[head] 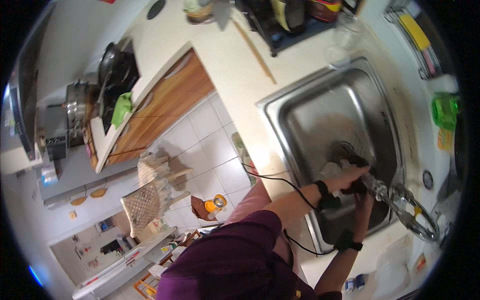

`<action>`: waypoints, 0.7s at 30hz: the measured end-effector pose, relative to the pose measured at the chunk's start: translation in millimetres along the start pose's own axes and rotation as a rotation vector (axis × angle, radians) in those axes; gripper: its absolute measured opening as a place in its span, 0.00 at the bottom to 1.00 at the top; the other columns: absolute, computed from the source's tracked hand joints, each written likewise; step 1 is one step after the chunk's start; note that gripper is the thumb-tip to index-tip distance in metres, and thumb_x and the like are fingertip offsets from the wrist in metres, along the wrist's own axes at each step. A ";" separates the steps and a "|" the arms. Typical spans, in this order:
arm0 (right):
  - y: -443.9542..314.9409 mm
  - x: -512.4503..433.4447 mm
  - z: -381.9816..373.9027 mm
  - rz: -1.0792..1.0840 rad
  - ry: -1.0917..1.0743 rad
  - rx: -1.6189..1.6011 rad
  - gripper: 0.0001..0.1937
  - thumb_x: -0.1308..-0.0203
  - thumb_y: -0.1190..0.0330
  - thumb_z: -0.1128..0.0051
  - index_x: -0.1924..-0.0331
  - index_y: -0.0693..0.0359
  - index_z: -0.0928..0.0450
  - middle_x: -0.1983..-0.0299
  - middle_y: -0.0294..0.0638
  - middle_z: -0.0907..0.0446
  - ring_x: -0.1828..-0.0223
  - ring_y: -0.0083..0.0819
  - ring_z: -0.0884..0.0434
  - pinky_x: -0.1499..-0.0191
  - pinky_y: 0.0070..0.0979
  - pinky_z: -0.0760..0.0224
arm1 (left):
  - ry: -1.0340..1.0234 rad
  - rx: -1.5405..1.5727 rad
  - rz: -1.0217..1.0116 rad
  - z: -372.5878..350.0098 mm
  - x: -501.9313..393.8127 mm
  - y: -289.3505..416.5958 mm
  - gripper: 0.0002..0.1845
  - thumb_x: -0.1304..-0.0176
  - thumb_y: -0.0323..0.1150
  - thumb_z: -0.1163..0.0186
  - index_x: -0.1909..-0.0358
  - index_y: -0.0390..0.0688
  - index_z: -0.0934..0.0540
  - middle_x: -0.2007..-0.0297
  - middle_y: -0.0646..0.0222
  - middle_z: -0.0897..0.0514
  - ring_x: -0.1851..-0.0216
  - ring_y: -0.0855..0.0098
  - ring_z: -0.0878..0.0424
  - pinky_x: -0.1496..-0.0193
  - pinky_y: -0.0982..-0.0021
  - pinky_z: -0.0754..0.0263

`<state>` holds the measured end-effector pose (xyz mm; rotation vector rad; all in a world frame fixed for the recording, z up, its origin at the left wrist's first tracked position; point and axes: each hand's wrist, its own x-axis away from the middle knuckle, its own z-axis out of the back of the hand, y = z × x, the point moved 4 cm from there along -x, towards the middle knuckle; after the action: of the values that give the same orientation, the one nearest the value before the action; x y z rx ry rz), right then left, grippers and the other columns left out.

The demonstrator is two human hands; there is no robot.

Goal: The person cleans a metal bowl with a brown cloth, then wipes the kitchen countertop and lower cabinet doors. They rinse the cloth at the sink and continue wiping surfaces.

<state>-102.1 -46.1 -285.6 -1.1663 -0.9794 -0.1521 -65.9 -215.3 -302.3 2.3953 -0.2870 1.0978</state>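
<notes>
I stand over a stainless steel sink [318, 108] with both hands inside it, beneath a chrome faucet [403, 217]. My left hand [347, 178] is closed around a dark brown object [350, 190], blurred and partly covered by my fingers, so its kind is unclear. My right hand [363, 204] touches the same object from the other side, close to the faucet's outlet. A pale, blurred item [330, 169] lies in the basin beside my left hand. The drain [342, 148] shows near it as a dark round shape. Black straps with attached devices circle both wrists.
A black cable [277, 178] runs from my wrists towards my body. A wooden stick [255, 52] lies on the cream counter [232, 71], near a dark rack [285, 45]. Glass jars [347, 32] stand behind the sink. A green bottle [444, 108] stands by the wall.
</notes>
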 end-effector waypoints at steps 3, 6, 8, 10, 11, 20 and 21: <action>-13.5 9.7 -2.3 0.176 0.158 -0.025 0.21 0.31 0.59 0.47 0.40 0.61 0.29 0.42 0.40 0.27 0.43 0.34 0.29 0.39 0.35 0.37 | -0.323 0.197 0.061 -12.1 0.9 -6.6 0.08 0.42 0.31 0.39 0.62 0.38 0.18 0.66 0.66 0.16 0.64 0.67 0.18 0.61 0.65 0.23; -16.4 20.5 0.4 0.143 0.366 -0.015 0.21 0.31 0.59 0.46 0.43 0.67 0.26 0.48 0.42 0.22 0.49 0.34 0.25 0.44 0.31 0.34 | -0.282 0.153 0.167 -12.5 1.6 -13.1 0.06 0.38 0.32 0.42 0.67 0.40 0.18 0.66 0.67 0.17 0.66 0.69 0.20 0.63 0.68 0.24; -17.0 36.0 11.1 0.127 0.514 -0.167 0.18 0.30 0.62 0.47 0.45 0.68 0.25 0.50 0.41 0.21 0.50 0.30 0.25 0.46 0.27 0.33 | -0.273 0.324 0.187 -18.8 2.5 -10.5 0.07 0.37 0.30 0.43 0.65 0.36 0.20 0.63 0.62 0.17 0.65 0.66 0.18 0.62 0.64 0.21; -26.8 56.8 28.7 0.239 0.653 0.057 0.16 0.29 0.63 0.50 0.46 0.67 0.24 0.52 0.39 0.21 0.53 0.27 0.24 0.50 0.24 0.32 | -0.205 0.252 0.208 -20.5 3.2 -8.5 0.08 0.37 0.30 0.43 0.62 0.35 0.20 0.63 0.60 0.17 0.65 0.63 0.17 0.61 0.63 0.20; -28.3 68.6 42.8 0.150 0.794 0.222 0.16 0.30 0.63 0.49 0.49 0.68 0.22 0.58 0.39 0.20 0.57 0.27 0.23 0.53 0.25 0.31 | -0.194 0.209 0.193 -20.5 3.6 -6.7 0.10 0.39 0.30 0.43 0.62 0.34 0.20 0.63 0.58 0.16 0.64 0.60 0.16 0.59 0.61 0.19; -46.0 86.0 130.4 0.415 0.806 0.346 0.14 0.37 0.69 0.43 0.53 0.70 0.18 0.58 0.44 0.16 0.56 0.31 0.19 0.50 0.28 0.28 | 0.052 0.138 0.225 -4.3 -2.1 -1.2 0.13 0.39 0.35 0.40 0.58 0.37 0.20 0.61 0.61 0.19 0.60 0.63 0.18 0.60 0.60 0.20; -42.3 83.5 128.9 0.321 0.826 0.280 0.13 0.37 0.69 0.43 0.54 0.69 0.18 0.58 0.43 0.16 0.56 0.32 0.20 0.50 0.27 0.28 | 0.134 0.094 0.234 0.4 1.0 5.3 0.14 0.40 0.36 0.39 0.57 0.37 0.20 0.60 0.61 0.19 0.60 0.63 0.18 0.59 0.60 0.21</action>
<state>-149.2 72.4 -190.1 -0.8590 -0.0750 -0.2072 -66.9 -220.0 -300.0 2.4007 -0.4888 1.3987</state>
